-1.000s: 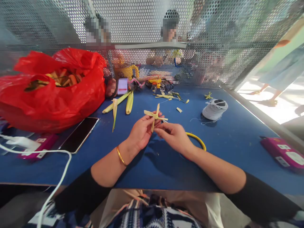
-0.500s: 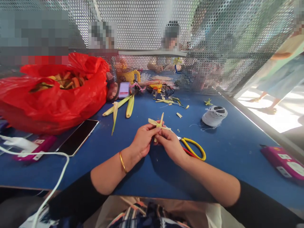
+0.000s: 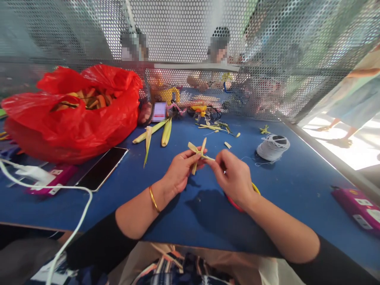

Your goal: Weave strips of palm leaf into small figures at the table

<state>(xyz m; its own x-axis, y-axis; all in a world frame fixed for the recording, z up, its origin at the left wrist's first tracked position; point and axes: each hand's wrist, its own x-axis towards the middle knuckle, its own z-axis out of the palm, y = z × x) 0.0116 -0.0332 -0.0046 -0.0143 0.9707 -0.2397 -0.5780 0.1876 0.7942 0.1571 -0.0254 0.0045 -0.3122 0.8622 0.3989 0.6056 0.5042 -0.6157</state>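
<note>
1. Smooth blue tabletop (image 3: 178, 221) here, grey perforated metal screen (image 3: 175, 27) along 12 o'clock. Clock's centred on the piece in hand.
2. That piece is a pale yellow-green cross of flat, husk-like strips (image 3: 201, 153), held above the table between both hands.
3. Left hand (image 3: 179, 169): thumb pressed over the crossing, fingers underneath. Probably to stop the folds springing loose.
4. Right hand (image 3: 236, 174): thumb and index pinching the strip end toward 4 o'clock, other fingers curled in. Looks like it's keeping that arm taut.
5. Curved yellow handle (image 3: 256, 189) and curved red handle (image 3: 234, 203) peek out around 4–5 o'clock; can't tell if the hand touches them.
6. White round spool of thread (image 3: 268, 149) at 3, long pale-green husk pieces (image 3: 166, 133) at 10, handy for reaching, I guess.
7. Bulky red plastic bag (image 3: 118, 122) at 10, maybe parked there to free up workspace.
</note>
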